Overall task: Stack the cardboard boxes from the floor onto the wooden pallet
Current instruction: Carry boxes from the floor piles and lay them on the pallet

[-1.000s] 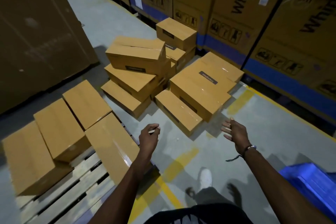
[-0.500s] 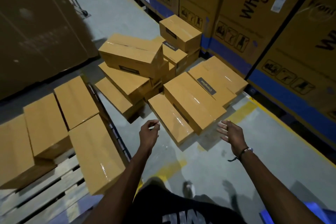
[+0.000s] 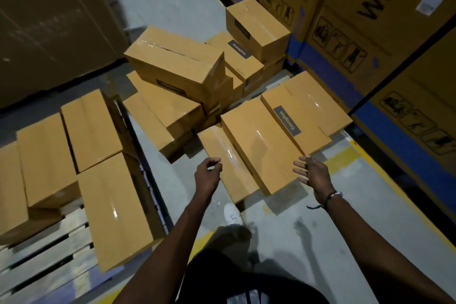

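Cardboard boxes are lying in a loose heap on the grey concrete floor (image 3: 172,2), ahead of the person. Nearest box (image 3: 261,145) — long, flat, glossy with tape — is resting partly on a narrower box (image 3: 229,168) beside it, its near corner overhanging the floor. A box bearing a dark "Crompton" label (image 3: 306,111) is sitting just behind it, touching. Further back, a larger box (image 3: 177,64) is tilting on top of two lower ones, and one upright box (image 3: 256,27) is standing against the tall printed cartons (image 3: 385,20) along the right.

Left hand (image 3: 207,175) is hovering over the near end of the narrower box; fingers loosely curled, thumb and forefinger nearly meeting, holding nothing. Right hand (image 3: 313,175) is reaching at the near right corner of the nearest box — fingers straight and spread, palm turned inward; whether the fingertips are touching the cardboard cannot be told. A cord bracelet (image 3: 330,197) is sitting on the right wrist.

Wooden pallet (image 3: 49,254) is lying at lower left with four boxes on it: one long box (image 3: 116,210) along its right edge, three others (image 3: 49,155) side by side behind, all flat and touching. Bare slats are showing at the near side. A white shoe (image 3: 232,213) is showing on the floor between the arms.
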A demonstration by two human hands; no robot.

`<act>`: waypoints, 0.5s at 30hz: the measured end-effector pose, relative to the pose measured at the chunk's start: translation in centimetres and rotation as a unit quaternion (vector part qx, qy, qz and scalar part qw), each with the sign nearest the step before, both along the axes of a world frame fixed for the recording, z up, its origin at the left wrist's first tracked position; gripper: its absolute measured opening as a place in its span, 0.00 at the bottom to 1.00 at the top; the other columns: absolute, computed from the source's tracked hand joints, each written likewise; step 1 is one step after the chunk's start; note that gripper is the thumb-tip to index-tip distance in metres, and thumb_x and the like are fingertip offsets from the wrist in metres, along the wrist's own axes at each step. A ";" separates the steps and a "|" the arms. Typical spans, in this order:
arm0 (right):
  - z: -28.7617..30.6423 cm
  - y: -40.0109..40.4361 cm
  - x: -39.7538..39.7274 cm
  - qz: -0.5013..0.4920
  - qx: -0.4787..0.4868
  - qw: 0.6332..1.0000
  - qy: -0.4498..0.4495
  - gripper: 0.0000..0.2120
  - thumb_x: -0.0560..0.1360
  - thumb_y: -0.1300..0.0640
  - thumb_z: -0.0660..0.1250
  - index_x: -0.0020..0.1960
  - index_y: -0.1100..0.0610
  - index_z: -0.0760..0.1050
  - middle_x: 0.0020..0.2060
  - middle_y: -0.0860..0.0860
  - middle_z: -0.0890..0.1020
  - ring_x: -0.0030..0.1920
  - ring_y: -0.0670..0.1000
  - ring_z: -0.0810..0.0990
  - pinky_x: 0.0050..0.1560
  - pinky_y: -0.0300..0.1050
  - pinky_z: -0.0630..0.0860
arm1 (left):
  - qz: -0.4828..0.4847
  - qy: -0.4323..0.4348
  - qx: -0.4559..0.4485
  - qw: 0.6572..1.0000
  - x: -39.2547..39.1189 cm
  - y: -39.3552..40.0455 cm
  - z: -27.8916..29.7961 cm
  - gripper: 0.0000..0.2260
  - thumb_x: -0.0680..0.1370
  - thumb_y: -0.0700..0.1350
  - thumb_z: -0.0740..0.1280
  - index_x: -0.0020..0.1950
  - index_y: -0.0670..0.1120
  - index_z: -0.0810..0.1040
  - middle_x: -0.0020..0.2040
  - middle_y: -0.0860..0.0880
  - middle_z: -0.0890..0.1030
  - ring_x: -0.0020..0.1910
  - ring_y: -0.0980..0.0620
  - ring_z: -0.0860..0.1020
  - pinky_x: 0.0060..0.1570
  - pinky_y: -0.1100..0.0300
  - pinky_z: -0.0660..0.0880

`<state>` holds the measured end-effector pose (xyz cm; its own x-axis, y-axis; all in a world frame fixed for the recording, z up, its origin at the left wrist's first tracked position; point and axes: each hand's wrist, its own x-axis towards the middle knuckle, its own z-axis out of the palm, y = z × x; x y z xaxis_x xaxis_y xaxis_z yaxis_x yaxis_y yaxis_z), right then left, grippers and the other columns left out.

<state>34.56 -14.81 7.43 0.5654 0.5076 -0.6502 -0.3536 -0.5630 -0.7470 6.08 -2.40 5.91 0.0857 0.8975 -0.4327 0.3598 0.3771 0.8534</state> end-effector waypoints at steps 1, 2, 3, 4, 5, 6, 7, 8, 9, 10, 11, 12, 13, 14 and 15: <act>-0.2 0.9 0.8 0.001 -0.005 1.000 0.002 0.20 0.86 0.48 0.58 0.68 0.61 0.76 0.59 0.58 0.83 0.59 0.59 0.83 0.63 0.57 0.77 | 0.001 0.001 -0.006 1.000 1.0 0.9 -0.3 0.05 0.84 0.45 0.68 0.58 0.51 0.83 0.57 0.51 0.84 0.52 0.54 0.83 0.48 0.56 0.81; -0.4 1.8 1.6 0.002 -0.009 1.000 0.003 0.20 0.86 0.48 0.59 0.68 0.61 0.76 0.59 0.58 0.83 0.59 0.59 0.83 0.64 0.58 0.76 | -0.001 0.000 -0.012 1.000 2.0 1.7 -0.6 0.06 0.84 0.45 0.68 0.59 0.50 0.83 0.57 0.51 0.83 0.52 0.53 0.83 0.46 0.57 0.81; -0.7 2.7 2.5 0.005 -0.013 1.000 0.005 0.20 0.86 0.48 0.59 0.68 0.61 0.77 0.59 0.58 0.83 0.59 0.59 0.83 0.65 0.58 0.76 | -0.003 0.001 -0.017 1.000 3.0 2.4 -0.9 0.06 0.84 0.45 0.67 0.59 0.50 0.83 0.56 0.51 0.83 0.53 0.53 0.83 0.45 0.58 0.80; -0.9 3.7 3.4 0.008 -0.019 1.000 0.005 0.19 0.86 0.48 0.59 0.67 0.60 0.77 0.59 0.58 0.83 0.59 0.59 0.83 0.65 0.58 0.76 | -0.002 0.004 -0.023 1.000 3.9 3.2 -1.2 0.06 0.84 0.45 0.67 0.59 0.50 0.83 0.56 0.51 0.83 0.53 0.52 0.83 0.43 0.58 0.79; -1.2 4.7 4.2 0.014 -0.025 1.000 0.003 0.18 0.86 0.47 0.60 0.65 0.59 0.77 0.58 0.57 0.84 0.58 0.59 0.83 0.64 0.58 0.76 | -0.002 0.008 -0.027 1.000 4.8 3.9 -1.7 0.07 0.84 0.46 0.67 0.59 0.49 0.83 0.55 0.51 0.83 0.53 0.51 0.83 0.42 0.59 0.79; -1.6 5.7 5.2 0.022 -0.030 0.999 -0.002 0.17 0.86 0.47 0.60 0.64 0.58 0.77 0.58 0.57 0.84 0.58 0.58 0.83 0.63 0.57 0.77 | -0.005 0.012 -0.032 0.999 5.7 4.6 -2.3 0.07 0.84 0.46 0.67 0.60 0.48 0.83 0.55 0.50 0.83 0.53 0.50 0.83 0.41 0.59 0.78; -2.3 6.6 6.1 0.032 -0.035 0.999 -0.008 0.17 0.85 0.47 0.60 0.63 0.58 0.78 0.57 0.57 0.84 0.57 0.58 0.83 0.61 0.55 0.77 | -0.009 0.017 -0.037 0.999 6.5 5.1 -3.0 0.08 0.84 0.46 0.68 0.61 0.47 0.83 0.56 0.50 0.83 0.53 0.50 0.83 0.41 0.59 0.78; -3.1 7.5 7.1 0.042 -0.040 0.998 -0.016 0.16 0.85 0.47 0.60 0.63 0.57 0.78 0.58 0.56 0.84 0.57 0.57 0.83 0.58 0.54 0.77 | -0.010 0.022 -0.042 0.999 7.3 5.7 -3.8 0.09 0.84 0.46 0.68 0.62 0.47 0.83 0.57 0.49 0.83 0.53 0.50 0.83 0.41 0.59 0.79; -4.0 8.5 8.1 0.053 -0.047 0.997 -0.027 0.16 0.85 0.47 0.61 0.63 0.57 0.78 0.58 0.56 0.84 0.57 0.56 0.83 0.56 0.53 0.77 | -0.006 0.030 -0.049 0.998 8.1 6.2 -4.8 0.08 0.84 0.46 0.68 0.62 0.47 0.82 0.58 0.49 0.83 0.52 0.50 0.83 0.42 0.58 0.80; -5.2 9.4 9.1 0.065 -0.055 0.996 -0.041 0.15 0.84 0.47 0.62 0.62 0.56 0.79 0.58 0.55 0.84 0.57 0.56 0.83 0.54 0.53 0.78 | 0.000 0.034 -0.056 0.998 8.8 6.7 -6.1 0.08 0.83 0.47 0.68 0.61 0.48 0.82 0.58 0.49 0.83 0.51 0.50 0.83 0.43 0.56 0.81; -6.7 10.3 10.2 0.077 -0.062 0.993 -0.056 0.13 0.84 0.47 0.63 0.60 0.54 0.80 0.56 0.54 0.84 0.57 0.56 0.83 0.53 0.55 0.78 | 0.004 0.039 -0.066 0.997 9.6 7.2 -7.5 0.07 0.83 0.47 0.69 0.60 0.49 0.82 0.59 0.48 0.83 0.50 0.50 0.83 0.45 0.54 0.82; -8.2 11.1 11.3 0.094 -0.071 0.990 -0.074 0.12 0.83 0.47 0.64 0.58 0.52 0.80 0.54 0.53 0.84 0.56 0.57 0.82 0.53 0.57 0.79 | 0.007 0.044 -0.077 0.996 10.2 7.6 -9.1 0.07 0.83 0.48 0.69 0.60 0.49 0.81 0.60 0.48 0.83 0.49 0.50 0.83 0.47 0.51 0.83; -9.9 12.0 12.4 0.116 -0.080 0.986 -0.092 0.11 0.82 0.45 0.64 0.58 0.50 0.79 0.51 0.52 0.83 0.55 0.57 0.82 0.54 0.59 0.79 | 0.011 0.051 -0.089 0.995 11.0 8.0 -10.8 0.07 0.82 0.49 0.70 0.60 0.50 0.80 0.60 0.48 0.83 0.49 0.49 0.83 0.51 0.48 0.83; -11.7 12.7 13.5 0.144 -0.088 0.979 -0.111 0.12 0.81 0.43 0.64 0.58 0.49 0.79 0.50 0.51 0.82 0.54 0.58 0.81 0.55 0.61 0.78 | 0.017 0.057 -0.099 0.993 11.7 8.5 -12.6 0.09 0.82 0.50 0.70 0.61 0.50 0.80 0.61 0.48 0.82 0.51 0.49 0.82 0.54 0.45 0.83; -13.5 13.5 14.5 0.169 -0.094 0.973 -0.125 0.14 0.81 0.41 0.64 0.58 0.48 0.78 0.50 0.50 0.82 0.53 0.58 0.80 0.55 0.61 0.78 | 0.020 0.062 -0.110 0.992 12.4 8.8 -14.5 0.11 0.81 0.52 0.71 0.62 0.50 0.79 0.62 0.48 0.82 0.54 0.48 0.82 0.57 0.43 0.82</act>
